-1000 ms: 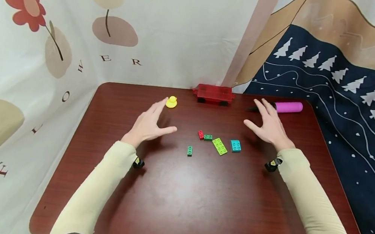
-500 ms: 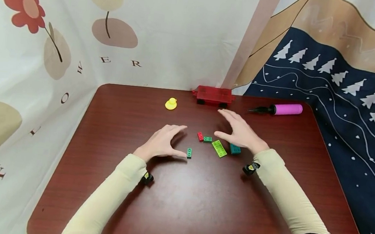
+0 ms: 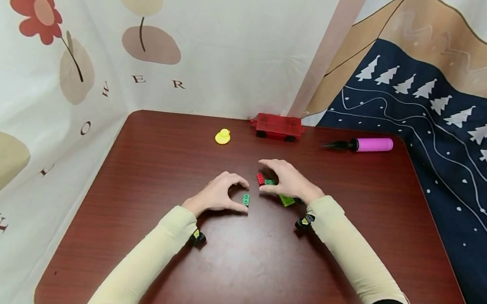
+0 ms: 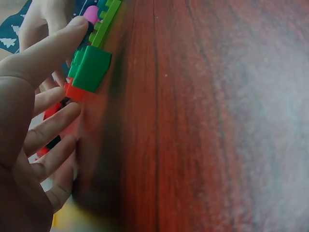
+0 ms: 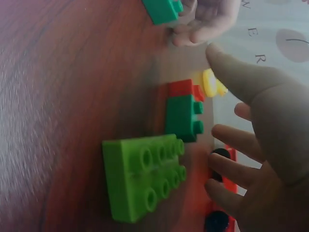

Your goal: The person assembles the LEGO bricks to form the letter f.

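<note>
My left hand is low over the table, thumb and fingers apart on either side of a small green toy brick. In the left wrist view that green brick stands just beyond the spread fingers. The right hand hovers over the other bricks, its thumb and fingers parted around a red brick and a second green brick. Those two sit side by side in the right wrist view, near a larger lime-green brick. A blue brick is mostly hidden under the right hand.
At the back of the brown table are a yellow rubber duck, a red toy wagon with black wheels and a purple-handled pump with a black nozzle. Printed curtains hang behind and beside the table.
Both hands have come inward: the left moved right and nearer to the lone green brick, the right moved left from beside the pump to above the brick group. The bricks stay in place.
</note>
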{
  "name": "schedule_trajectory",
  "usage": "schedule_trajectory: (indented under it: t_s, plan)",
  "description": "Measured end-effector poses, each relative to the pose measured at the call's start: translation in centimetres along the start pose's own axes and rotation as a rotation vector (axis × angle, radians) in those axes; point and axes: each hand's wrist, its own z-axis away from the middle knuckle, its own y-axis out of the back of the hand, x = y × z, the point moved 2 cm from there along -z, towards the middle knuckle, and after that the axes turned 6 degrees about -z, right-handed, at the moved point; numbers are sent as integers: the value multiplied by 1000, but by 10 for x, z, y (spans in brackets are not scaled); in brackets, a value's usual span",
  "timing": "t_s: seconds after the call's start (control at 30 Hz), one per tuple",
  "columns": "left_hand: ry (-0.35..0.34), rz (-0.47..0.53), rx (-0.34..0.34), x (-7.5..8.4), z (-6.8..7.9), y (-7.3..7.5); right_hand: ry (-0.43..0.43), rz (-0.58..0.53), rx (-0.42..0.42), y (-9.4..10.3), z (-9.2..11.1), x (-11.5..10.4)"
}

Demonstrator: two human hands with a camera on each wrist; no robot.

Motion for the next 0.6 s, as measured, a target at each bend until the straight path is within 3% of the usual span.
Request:
schedule_trajectory:
  t_s: [0.13, 0.33, 0.6]
  plan:
    - [7, 30, 17, -2, 0, -3, 3, 3, -11, -8, -5, 1]
    - [42, 51, -10, -4, 2, -6, -10, 38, -24, -16, -8, 4]
    - [32, 74, 7, -4, 1, -7, 14, 60, 30, -19, -10, 6]
